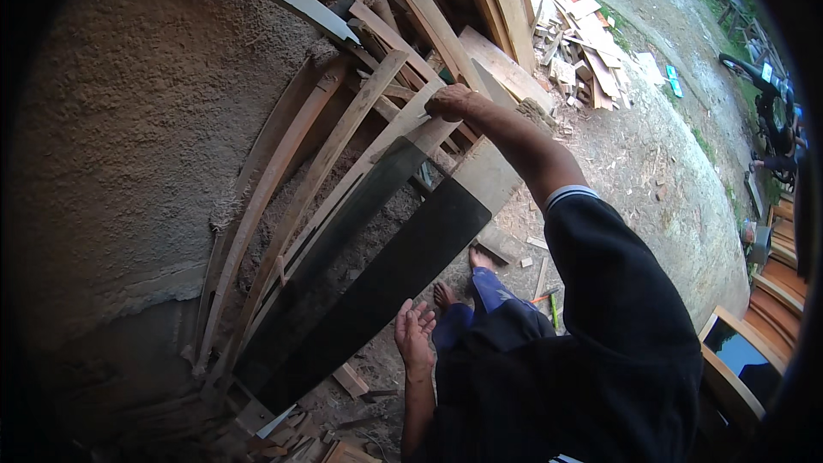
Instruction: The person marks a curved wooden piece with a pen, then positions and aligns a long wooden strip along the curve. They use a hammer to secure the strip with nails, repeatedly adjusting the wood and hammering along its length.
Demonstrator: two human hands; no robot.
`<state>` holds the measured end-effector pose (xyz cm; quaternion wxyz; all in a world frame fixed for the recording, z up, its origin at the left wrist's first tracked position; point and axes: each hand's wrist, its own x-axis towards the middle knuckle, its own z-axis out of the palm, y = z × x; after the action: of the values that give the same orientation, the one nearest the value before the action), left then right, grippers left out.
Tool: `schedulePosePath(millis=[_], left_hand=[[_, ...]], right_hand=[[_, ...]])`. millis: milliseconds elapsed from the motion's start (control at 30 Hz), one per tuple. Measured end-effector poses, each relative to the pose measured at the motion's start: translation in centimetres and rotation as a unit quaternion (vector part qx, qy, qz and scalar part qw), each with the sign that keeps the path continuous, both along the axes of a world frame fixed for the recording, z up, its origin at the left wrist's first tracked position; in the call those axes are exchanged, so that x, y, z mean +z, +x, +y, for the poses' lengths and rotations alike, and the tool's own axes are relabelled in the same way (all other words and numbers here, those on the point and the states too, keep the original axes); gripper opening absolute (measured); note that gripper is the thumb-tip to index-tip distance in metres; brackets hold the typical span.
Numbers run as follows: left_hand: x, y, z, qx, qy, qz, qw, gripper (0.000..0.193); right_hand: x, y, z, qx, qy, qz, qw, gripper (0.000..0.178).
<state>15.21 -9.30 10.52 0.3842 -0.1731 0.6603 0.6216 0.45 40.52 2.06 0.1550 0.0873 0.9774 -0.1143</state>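
A long wooden frame with a dark glass pane (386, 283) leans at a slant in front of me, its pale wooden end piece (487, 173) uppermost. My right hand (450, 103) reaches across with its fingers wrapped around the upper corner of the frame, beside the leaning timber. Lower down, near the pane's right edge, my left hand (414, 332) is held palm up, apart from the frame. Its fingers are spread, slightly bent, and nothing lies in them.
Several long planks (317, 154) lean by the rough wall (163, 120) on the left. Scrap wood (587, 51) is heaped at the back. A motorcycle (771, 94) stands far right, above a framed glass panel (744, 360). Near my feet lie a green tool (555, 310) and offcuts (495, 244).
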Motion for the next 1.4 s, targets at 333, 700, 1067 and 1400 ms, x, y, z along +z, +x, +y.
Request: schedulePosePath(millis=[333,700,1067,1400], left_hand=[[-0.1,-1.6,1.3,-0.033,0.0,0.041,0.999,0.044],[-0.1,-1.2,-0.9,-0.061,-0.018,0.08,0.995,0.042],[-0.5,-0.8,-3.9,-0.027,-0.02,0.133,0.99,0.04],[-1.9,0.8,-10.4,0.105,-0.036,0.109,0.988,0.036]], right_hand=[[-2.1,6.0,6.5,-0.208,-0.175,0.13,0.953,0.027],[-5.4,20.4,7.8,-0.33,-0.198,0.116,0.916,0.032],[-8.3,21.3,10.3,-0.27,-0.244,0.084,0.928,0.033],[-0.3,14.5,5.1,-0.203,0.043,0.114,0.971,0.044]])
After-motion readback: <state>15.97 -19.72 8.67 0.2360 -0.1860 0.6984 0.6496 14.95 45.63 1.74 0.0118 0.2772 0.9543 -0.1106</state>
